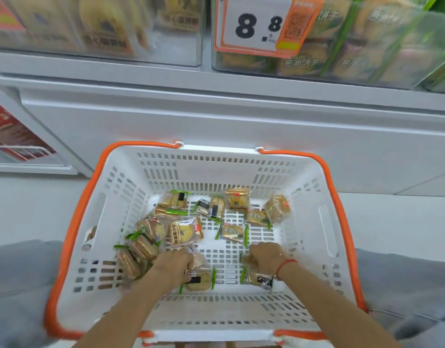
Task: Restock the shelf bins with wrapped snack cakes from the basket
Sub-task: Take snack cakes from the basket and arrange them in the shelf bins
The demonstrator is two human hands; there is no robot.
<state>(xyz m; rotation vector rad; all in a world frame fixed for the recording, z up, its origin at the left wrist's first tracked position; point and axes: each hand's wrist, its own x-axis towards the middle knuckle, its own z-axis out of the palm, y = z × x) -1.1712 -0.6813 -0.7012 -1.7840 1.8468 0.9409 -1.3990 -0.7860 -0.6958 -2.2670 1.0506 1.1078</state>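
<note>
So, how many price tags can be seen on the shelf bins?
1. The price tag, white with an orange border and reading 8.8, hangs on the front of the upper right bin. Others may lie outside the frame.

Clear-wrapped snack cakes [185,231] strewn across floor of white, orange-rimmed basket [217,313] below shelf bins [317,59]
</note>
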